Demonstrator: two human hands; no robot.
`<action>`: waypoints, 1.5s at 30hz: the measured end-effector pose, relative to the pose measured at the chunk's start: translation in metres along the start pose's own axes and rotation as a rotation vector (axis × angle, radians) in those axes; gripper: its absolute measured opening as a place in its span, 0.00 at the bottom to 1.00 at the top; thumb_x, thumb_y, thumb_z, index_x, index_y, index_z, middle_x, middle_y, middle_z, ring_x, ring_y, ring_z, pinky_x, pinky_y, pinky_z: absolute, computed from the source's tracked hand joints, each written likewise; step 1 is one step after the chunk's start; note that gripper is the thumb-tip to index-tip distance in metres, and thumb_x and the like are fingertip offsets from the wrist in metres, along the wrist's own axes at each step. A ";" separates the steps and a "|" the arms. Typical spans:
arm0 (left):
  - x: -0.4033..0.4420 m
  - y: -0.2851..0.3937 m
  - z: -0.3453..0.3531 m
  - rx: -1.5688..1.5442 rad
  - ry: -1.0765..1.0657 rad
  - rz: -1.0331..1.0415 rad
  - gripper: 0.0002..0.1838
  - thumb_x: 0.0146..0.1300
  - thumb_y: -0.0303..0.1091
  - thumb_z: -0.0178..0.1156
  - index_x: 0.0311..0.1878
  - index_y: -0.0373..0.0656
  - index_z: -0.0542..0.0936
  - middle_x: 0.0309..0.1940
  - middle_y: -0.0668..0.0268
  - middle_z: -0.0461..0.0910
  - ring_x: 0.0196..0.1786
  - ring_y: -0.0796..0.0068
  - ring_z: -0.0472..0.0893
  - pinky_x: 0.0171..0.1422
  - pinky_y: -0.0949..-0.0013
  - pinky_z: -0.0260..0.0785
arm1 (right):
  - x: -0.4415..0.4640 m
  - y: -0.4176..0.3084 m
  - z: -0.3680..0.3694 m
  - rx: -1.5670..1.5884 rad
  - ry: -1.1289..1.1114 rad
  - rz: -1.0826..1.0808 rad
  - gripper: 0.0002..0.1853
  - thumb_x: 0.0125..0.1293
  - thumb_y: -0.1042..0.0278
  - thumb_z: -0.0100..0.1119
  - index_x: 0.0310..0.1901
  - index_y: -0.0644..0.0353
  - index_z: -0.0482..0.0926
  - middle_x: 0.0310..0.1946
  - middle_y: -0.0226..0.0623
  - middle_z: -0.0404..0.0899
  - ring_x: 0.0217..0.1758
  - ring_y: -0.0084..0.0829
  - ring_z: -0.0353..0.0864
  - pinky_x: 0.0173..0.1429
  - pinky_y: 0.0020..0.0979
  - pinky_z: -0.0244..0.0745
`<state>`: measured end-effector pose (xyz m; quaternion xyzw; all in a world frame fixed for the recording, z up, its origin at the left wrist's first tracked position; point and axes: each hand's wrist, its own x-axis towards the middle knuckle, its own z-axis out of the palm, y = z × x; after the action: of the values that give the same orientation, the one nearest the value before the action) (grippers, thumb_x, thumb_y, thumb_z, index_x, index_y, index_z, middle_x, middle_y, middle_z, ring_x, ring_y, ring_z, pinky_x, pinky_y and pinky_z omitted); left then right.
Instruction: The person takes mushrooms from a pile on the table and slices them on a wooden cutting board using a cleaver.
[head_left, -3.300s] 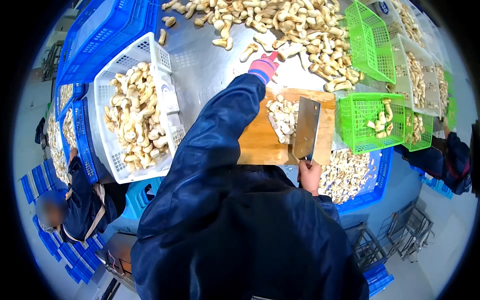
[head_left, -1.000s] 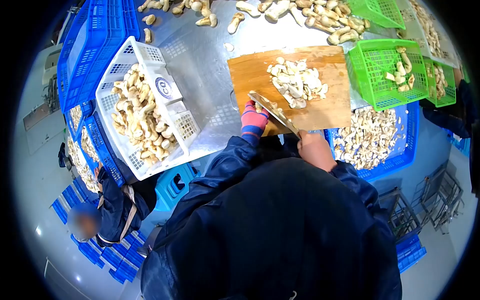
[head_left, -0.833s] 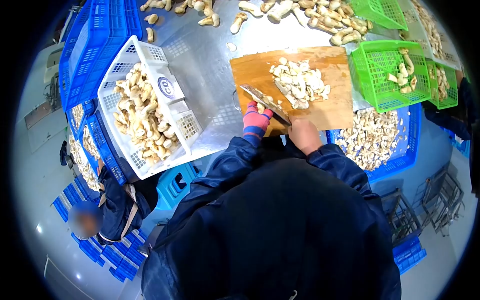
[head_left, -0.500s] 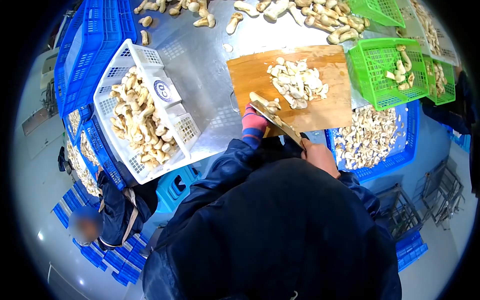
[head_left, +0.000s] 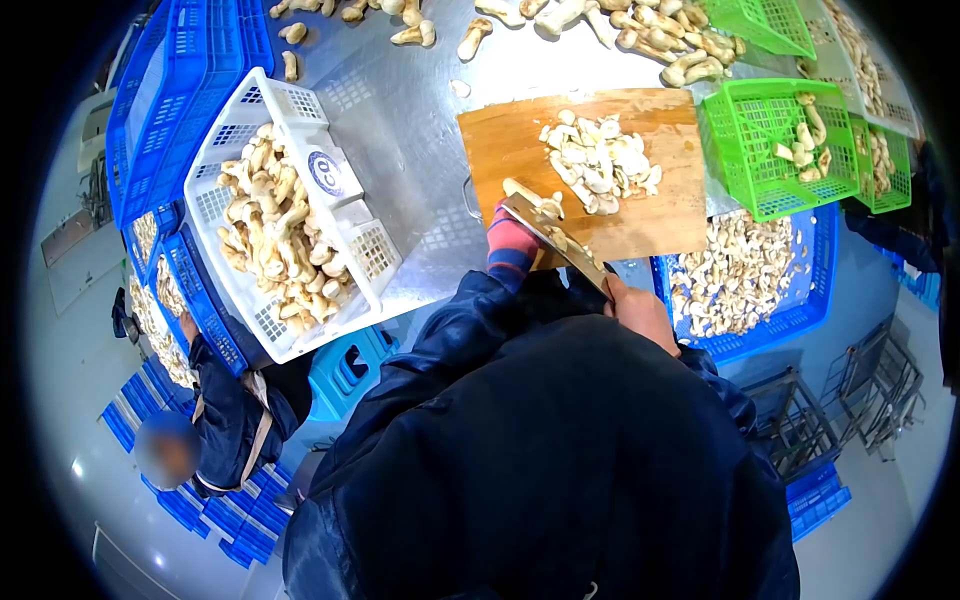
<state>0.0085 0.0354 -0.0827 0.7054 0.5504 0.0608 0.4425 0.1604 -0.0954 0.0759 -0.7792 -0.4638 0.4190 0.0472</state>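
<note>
My right hand [head_left: 642,312] is wrapped round the handle of a knife [head_left: 572,256], whose broad blade slants up and left over the front of a wooden cutting board [head_left: 655,228]. At the blade's tip my left hand [head_left: 511,243], in a pink and blue striped glove, is closed on a pale mushroom [head_left: 522,190]. Its fingertips are partly hidden by the blade. A few pieces lie along the blade's far side. Farther back on the board is a loose heap of mushroom slices [head_left: 602,160].
Left is a white basket [head_left: 352,215] of whole mushrooms; right are a green basket [head_left: 735,150] with several mushrooms and a blue crate [head_left: 822,270] of cut pieces. More mushrooms [head_left: 655,30] lie on the metal table [head_left: 420,130]. A co-worker [head_left: 235,430] is at lower left.
The knife has turned slightly, showing more of its blade face. Both hands stay in nearly the same place. The co-worker's hand shows more clearly by the blue crates, and the view has shifted slightly.
</note>
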 end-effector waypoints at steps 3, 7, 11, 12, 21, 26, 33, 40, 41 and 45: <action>0.003 0.003 0.002 -0.032 -0.019 -0.017 0.18 0.55 0.44 0.56 0.44 0.44 0.78 0.44 0.58 0.78 0.49 0.56 0.75 0.52 0.62 0.67 | 0.002 0.006 0.006 -0.026 0.025 -0.025 0.10 0.54 0.70 0.52 0.38 0.62 0.71 0.22 0.52 0.77 0.27 0.51 0.78 0.32 0.48 0.72; 0.005 -0.006 0.006 -0.015 -0.023 -0.023 0.18 0.54 0.45 0.56 0.44 0.44 0.78 0.45 0.59 0.78 0.50 0.56 0.74 0.53 0.63 0.67 | 0.001 0.004 0.005 0.000 0.001 0.007 0.11 0.53 0.70 0.53 0.40 0.61 0.72 0.22 0.53 0.76 0.29 0.52 0.77 0.35 0.48 0.71; 0.007 -0.011 0.010 -0.077 -0.008 -0.149 0.21 0.50 0.40 0.62 0.46 0.42 0.75 0.43 0.58 0.79 0.48 0.59 0.77 0.51 0.65 0.68 | 0.002 0.005 0.005 0.016 -0.008 0.039 0.12 0.53 0.71 0.53 0.41 0.61 0.73 0.22 0.54 0.75 0.29 0.53 0.76 0.36 0.48 0.70; 0.007 -0.009 0.008 -0.069 -0.006 -0.199 0.23 0.49 0.37 0.64 0.49 0.41 0.72 0.43 0.56 0.79 0.47 0.60 0.78 0.50 0.66 0.69 | 0.003 0.005 0.006 0.022 -0.007 0.040 0.12 0.53 0.72 0.53 0.41 0.61 0.73 0.22 0.54 0.75 0.29 0.54 0.76 0.37 0.48 0.70; 0.007 -0.009 0.013 -0.352 0.091 -0.327 0.28 0.47 0.36 0.65 0.52 0.36 0.70 0.38 0.54 0.80 0.40 0.61 0.80 0.44 0.67 0.72 | 0.018 0.006 0.008 0.054 -0.005 -0.002 0.12 0.54 0.72 0.53 0.40 0.65 0.76 0.26 0.57 0.76 0.32 0.53 0.77 0.39 0.46 0.72; -0.002 0.020 -0.003 -0.491 0.055 -0.436 0.29 0.46 0.33 0.64 0.54 0.36 0.67 0.35 0.58 0.78 0.27 0.75 0.77 0.23 0.72 0.70 | 0.054 0.011 0.033 0.065 0.116 -0.122 0.09 0.53 0.71 0.50 0.31 0.66 0.77 0.23 0.56 0.76 0.30 0.52 0.78 0.38 0.46 0.73; -0.015 0.009 -0.025 -1.184 -0.113 -0.468 0.24 0.53 0.26 0.54 0.56 0.42 0.66 0.39 0.59 0.76 0.34 0.70 0.78 0.28 0.73 0.70 | 0.086 0.026 0.022 0.209 0.158 -0.071 0.13 0.51 0.69 0.51 0.37 0.65 0.78 0.28 0.57 0.76 0.35 0.55 0.76 0.42 0.47 0.71; -0.055 0.013 -0.138 -1.120 -0.103 0.018 0.26 0.54 0.30 0.54 0.58 0.39 0.65 0.41 0.61 0.74 0.34 0.75 0.75 0.33 0.73 0.68 | 0.093 0.054 0.026 0.149 0.213 -0.085 0.12 0.53 0.68 0.51 0.37 0.66 0.77 0.27 0.58 0.76 0.34 0.55 0.75 0.40 0.47 0.70; -0.073 0.021 -0.169 -1.215 0.117 -0.083 0.30 0.51 0.28 0.58 0.60 0.40 0.65 0.42 0.62 0.75 0.34 0.75 0.76 0.35 0.71 0.72 | 0.093 0.054 0.027 0.140 0.236 -0.103 0.12 0.53 0.69 0.51 0.36 0.67 0.77 0.26 0.58 0.76 0.34 0.55 0.75 0.40 0.47 0.70; -0.098 0.006 -0.294 -0.545 0.345 -0.038 0.31 0.50 0.21 0.55 0.62 0.45 0.65 0.44 0.64 0.75 0.43 0.78 0.75 0.43 0.75 0.72 | 0.089 0.046 0.022 0.118 0.193 -0.031 0.11 0.53 0.71 0.51 0.35 0.67 0.78 0.26 0.58 0.76 0.33 0.55 0.76 0.39 0.46 0.71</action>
<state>-0.1936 0.1180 0.1379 0.5299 0.5940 0.3163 0.5161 0.1963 -0.0602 -0.0140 -0.8045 -0.4438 0.3677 0.1439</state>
